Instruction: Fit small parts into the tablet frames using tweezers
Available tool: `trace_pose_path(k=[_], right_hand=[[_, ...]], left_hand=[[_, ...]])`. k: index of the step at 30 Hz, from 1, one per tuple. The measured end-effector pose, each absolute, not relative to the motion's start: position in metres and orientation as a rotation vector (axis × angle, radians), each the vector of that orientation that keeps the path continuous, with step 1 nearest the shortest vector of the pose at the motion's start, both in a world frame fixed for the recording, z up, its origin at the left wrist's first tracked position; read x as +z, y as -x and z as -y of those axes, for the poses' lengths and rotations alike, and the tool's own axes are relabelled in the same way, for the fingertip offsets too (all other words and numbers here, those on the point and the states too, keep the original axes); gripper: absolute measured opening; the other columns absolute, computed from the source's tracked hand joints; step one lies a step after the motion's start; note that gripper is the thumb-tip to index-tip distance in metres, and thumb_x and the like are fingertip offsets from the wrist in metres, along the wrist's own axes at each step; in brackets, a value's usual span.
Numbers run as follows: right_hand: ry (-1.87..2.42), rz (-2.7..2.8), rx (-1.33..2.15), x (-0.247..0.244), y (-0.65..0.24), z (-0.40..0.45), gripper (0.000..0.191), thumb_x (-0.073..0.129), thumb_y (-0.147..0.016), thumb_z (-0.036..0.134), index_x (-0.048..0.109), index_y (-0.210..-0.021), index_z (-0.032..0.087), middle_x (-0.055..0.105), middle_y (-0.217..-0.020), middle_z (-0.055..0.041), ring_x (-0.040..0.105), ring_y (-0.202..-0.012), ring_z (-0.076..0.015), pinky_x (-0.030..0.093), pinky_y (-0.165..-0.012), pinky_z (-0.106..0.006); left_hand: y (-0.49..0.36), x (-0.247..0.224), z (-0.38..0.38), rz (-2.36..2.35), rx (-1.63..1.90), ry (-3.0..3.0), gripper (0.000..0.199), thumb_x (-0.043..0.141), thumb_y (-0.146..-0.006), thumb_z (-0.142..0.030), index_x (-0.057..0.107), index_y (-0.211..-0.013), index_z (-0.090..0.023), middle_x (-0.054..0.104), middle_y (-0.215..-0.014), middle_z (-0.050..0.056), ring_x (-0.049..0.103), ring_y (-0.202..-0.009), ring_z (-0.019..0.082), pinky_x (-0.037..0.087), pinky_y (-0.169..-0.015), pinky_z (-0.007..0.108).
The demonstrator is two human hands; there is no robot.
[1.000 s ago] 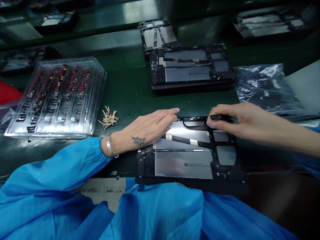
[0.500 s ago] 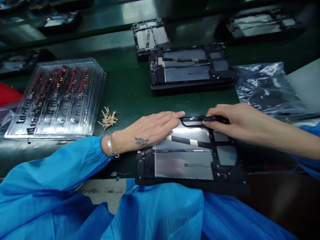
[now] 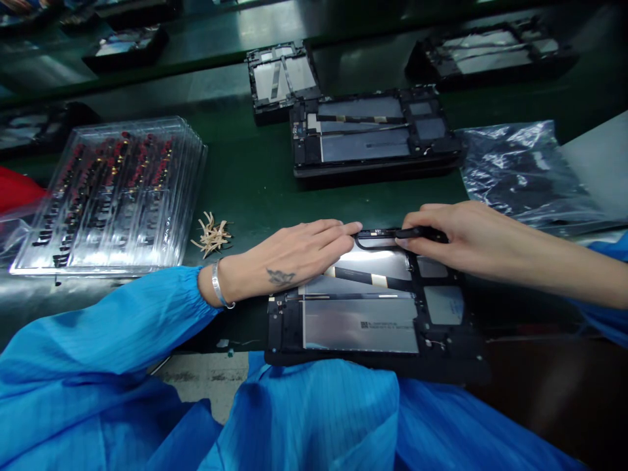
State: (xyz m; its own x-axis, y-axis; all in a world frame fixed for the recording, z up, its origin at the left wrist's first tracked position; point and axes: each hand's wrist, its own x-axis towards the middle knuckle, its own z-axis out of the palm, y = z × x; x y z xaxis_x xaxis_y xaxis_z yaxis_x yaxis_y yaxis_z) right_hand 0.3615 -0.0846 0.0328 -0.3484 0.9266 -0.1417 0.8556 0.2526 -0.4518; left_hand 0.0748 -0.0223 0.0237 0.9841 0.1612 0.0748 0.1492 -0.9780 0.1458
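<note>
An opened tablet [image 3: 360,324] lies at the front edge of the bench, with silver battery panels and a black frame exposed. My left hand [image 3: 299,255] rests with fingers stretched out over its far left part, the fingertips at the far edge. My right hand [image 3: 441,232] pinches a slim black tool [image 3: 426,234], possibly tweezers, at the far edge. Between the two hands a thin black cable [image 3: 366,245] loops beside a small strip with components [image 3: 377,232]. The tool's tip is hidden by my fingers.
Stacked clear trays [image 3: 108,203] of small red and black parts stand left, beside a pile of tan strips [image 3: 212,235]. Behind the tablet are stacked open tablets [image 3: 366,144] and a plastic bag [image 3: 520,163]. More tablets [image 3: 282,82] lie farther back.
Both hands stay nearly in place on the tablet. At the back, the tablets behind the stack and at the upper right have shifted left; the one at the upper left has shifted slightly right.
</note>
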Motion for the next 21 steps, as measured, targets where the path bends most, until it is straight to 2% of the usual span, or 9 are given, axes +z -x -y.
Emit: trace_pose_path(k=[5, 10, 14, 21], right_hand=[[1.708, 2.362, 0.718, 0.0348, -0.3598, 0.0839, 0.036, 0.049, -0.092, 0.052, 0.069, -0.087, 0.022, 0.067, -0.074, -0.0055, 0.061, -0.064, -0.0216, 0.038, -0.057, -0.032], [1.748, 2.312, 0.736, 0.0358, -0.3594, 0.0837, 0.040, 0.050, -0.091, 0.056, 0.069, -0.087, 0.021, 0.068, -0.075, -0.0055, 0.061, -0.062, -0.0213, 0.038, -0.057, -0.033], [1.776, 2.274, 0.732, 0.0376, -0.3579, 0.0843, 0.041, 0.051, -0.088, 0.056, 0.069, -0.089, 0.020, 0.069, -0.075, -0.0065, 0.060, -0.061, -0.0214, 0.037, -0.057, -0.033], [1.764, 2.323, 0.644, 0.0378, -0.3560, 0.0879, 0.035, 0.049, -0.091, 0.051, 0.065, -0.082, 0.020, 0.064, -0.074, -0.0054, 0.057, -0.060, -0.0183, 0.036, -0.057, -0.031]], left_hand=[[-0.0774, 0.0267, 0.0224, -0.231, 0.071, -3.041, 0.028, 0.032, -0.110, -0.021, 0.058, -0.117, -0.012, 0.048, -0.158, 0.014, 0.051, -0.142, 0.023, 0.049, -0.116, 0.040], [-0.0799, 0.0256, 0.0220, -0.156, 0.015, -3.223, 0.029, 0.034, -0.109, -0.018, 0.057, -0.126, -0.010, 0.049, -0.157, 0.016, 0.052, -0.142, 0.026, 0.049, -0.116, 0.040], [-0.0801, 0.0234, 0.0222, -0.043, 0.179, -3.345, 0.032, 0.032, -0.109, -0.014, 0.060, -0.122, -0.010, 0.056, -0.150, 0.020, 0.060, -0.136, 0.029, 0.053, -0.110, 0.044], [-0.0781, 0.0201, 0.0186, 0.044, 0.367, -3.378, 0.034, 0.034, -0.109, -0.015, 0.061, -0.126, -0.006, 0.063, -0.142, 0.019, 0.065, -0.129, 0.027, 0.057, -0.105, 0.040]])
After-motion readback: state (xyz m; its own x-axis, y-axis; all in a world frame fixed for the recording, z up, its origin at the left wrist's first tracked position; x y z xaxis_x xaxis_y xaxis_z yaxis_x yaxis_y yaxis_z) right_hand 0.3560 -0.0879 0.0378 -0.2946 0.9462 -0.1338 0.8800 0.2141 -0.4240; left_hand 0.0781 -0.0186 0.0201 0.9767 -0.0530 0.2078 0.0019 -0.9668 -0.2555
